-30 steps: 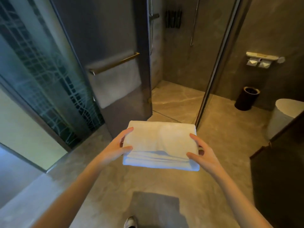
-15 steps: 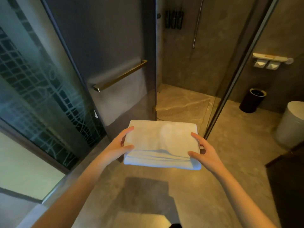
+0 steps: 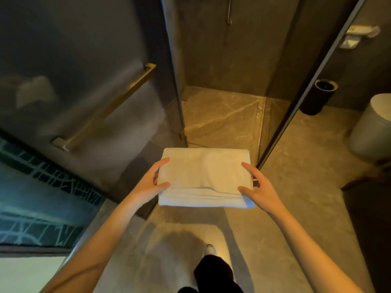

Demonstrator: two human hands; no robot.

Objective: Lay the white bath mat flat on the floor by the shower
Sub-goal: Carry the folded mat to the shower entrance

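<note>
Grey stone floor [image 3: 296, 197] fills the bathroom, running up to the open shower [image 3: 222, 115], whose lighter marble base lies straight ahead. On the left stands the glass shower door [image 3: 95, 81] with a brass handle bar [image 3: 110, 106]. On the right, well apart from the work area, are a white toilet [image 3: 372, 132] and a dark bin [image 3: 321, 96].

The white bath mat [image 3: 204, 176] is folded into a thick rectangle, held in the air above the floor just in front of the shower threshold. It does not touch the floor.

The left hand [image 3: 148, 183] grasps the mat's left edge, thumb on top. The right hand [image 3: 261, 187] grasps the right edge likewise. Both are closed on the mat.

A shoe [image 3: 208, 249] shows below, near the landing area.

Risks, as judged from this position:
- Unfolding while held high may let layers drop unevenly, leaving creases or a doubled corner.
- Placement too far forward could put the mat over the threshold or in the door's swing path.
- The foot could catch a falling edge.
</note>
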